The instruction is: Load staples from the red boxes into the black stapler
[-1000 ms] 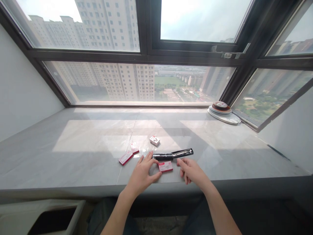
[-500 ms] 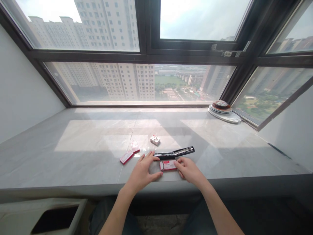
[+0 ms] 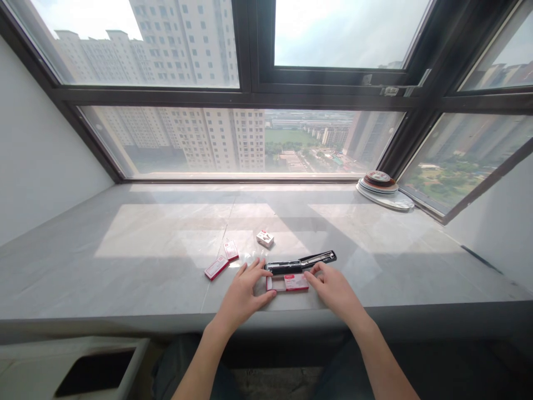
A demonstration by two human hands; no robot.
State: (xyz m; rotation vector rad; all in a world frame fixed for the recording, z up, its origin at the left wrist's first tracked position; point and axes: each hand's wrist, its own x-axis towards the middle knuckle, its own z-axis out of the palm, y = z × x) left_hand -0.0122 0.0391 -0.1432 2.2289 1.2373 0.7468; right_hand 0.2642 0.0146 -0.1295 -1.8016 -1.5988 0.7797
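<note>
A red-and-white staple box (image 3: 296, 281) lies near the counter's front edge, its sleeve slid partway off a shallow tray. My left hand (image 3: 245, 291) has its thumb and index finger on either side of the tray's left end. With curled fingers, my right hand (image 3: 335, 290) pinches the sleeve's right end. Just behind the box, a black stapler (image 3: 287, 266) lies opened out, its top arm swung to the right. The tray's contents are too small to make out.
Two flat red-and-white boxes, one in front (image 3: 216, 268) and one behind (image 3: 230, 250), lie left of my hands. A small white box (image 3: 265, 239) stands beyond the stapler. Stacked plates (image 3: 385, 194) sit in the far right corner by the window frame (image 3: 250, 98).
The staple box has been slid further open: more of its tray shows at the left. My right hand has moved slightly right with the sleeve. The left hand has hardly moved.
</note>
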